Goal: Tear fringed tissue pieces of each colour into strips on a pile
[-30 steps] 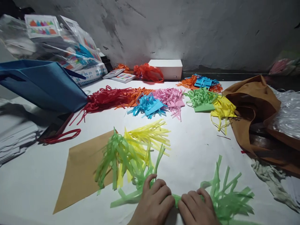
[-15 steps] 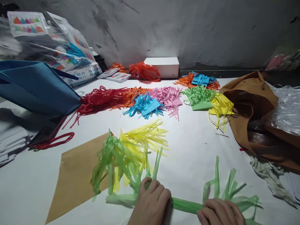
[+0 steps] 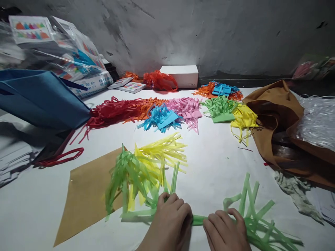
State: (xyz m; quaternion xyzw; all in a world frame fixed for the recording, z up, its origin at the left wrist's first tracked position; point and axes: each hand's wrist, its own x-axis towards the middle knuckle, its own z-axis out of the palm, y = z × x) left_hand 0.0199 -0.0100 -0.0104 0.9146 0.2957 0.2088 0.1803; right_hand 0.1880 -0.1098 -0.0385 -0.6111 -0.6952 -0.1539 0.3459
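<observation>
A fringed green tissue-paper tassel (image 3: 199, 220) lies across the front of the white table, its middle rolled into a narrow band. My left hand (image 3: 171, 219) is closed over the band's left part, fingers curled down. Close beside it on the right, my right hand (image 3: 226, 228) grips the same band. Loose green strips fan out beyond both hands. The left fringe overlaps a yellow tissue tassel (image 3: 167, 150), which rests partly on a brown paper sheet (image 3: 86, 195). My fingertips are hidden beneath the hands.
Red (image 3: 110, 113), blue (image 3: 163, 118), pink (image 3: 187, 109), green (image 3: 220, 109) and yellow (image 3: 244, 116) fringe bundles line the back. A blue bag (image 3: 42, 97) stands left, a brown cloth bag (image 3: 277, 104) right. A white box (image 3: 183, 75) sits against the wall.
My right hand has slid left along the green band, closer to my left hand. More fringe shows at its right. My left hand stays nearly in place.
</observation>
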